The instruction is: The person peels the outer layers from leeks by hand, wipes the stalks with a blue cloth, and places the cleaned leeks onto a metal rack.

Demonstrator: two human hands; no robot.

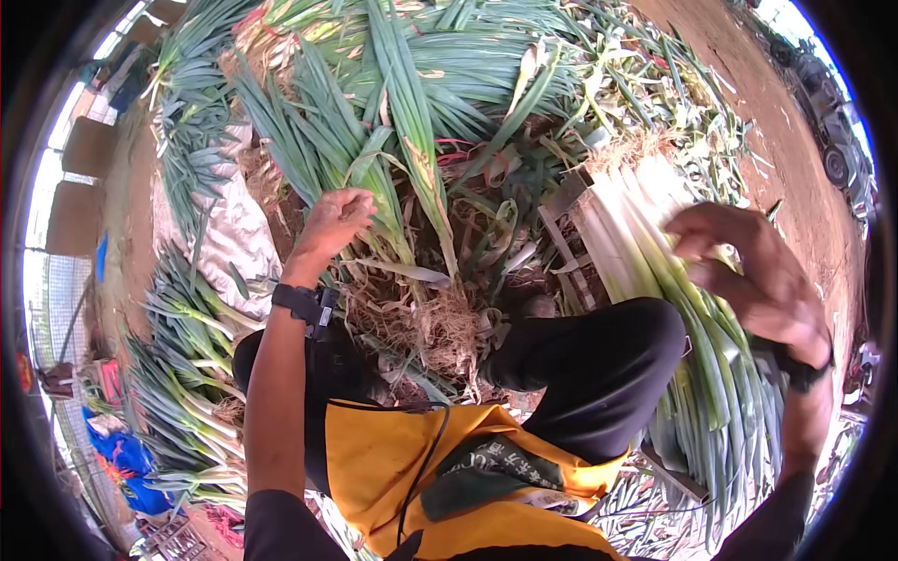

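Note:
My left hand (341, 221) is curled closed beside the untrimmed long green onions (398, 215), which lie root end toward me between my knees. Whether a leaf or anything else is in that fist is hidden. To the right, my right hand (744, 271) hovers over a neat stack of peeled green onions (645, 229), fingers bent and apart, slightly blurred, with nothing seen in them. The stack's white stems and roots point away from me, and its green leaves hang down beside my right knee. A low frame (571, 257) shows under the stems.
A large heap of green onions (468, 75) fills the far side, with stripped leaves (655, 84) at its right. More onions (192, 374) lie at my left by a pale sheet (229, 224). A blue bag (131, 458) sits at the far left, a parked vehicle (837, 140) far right.

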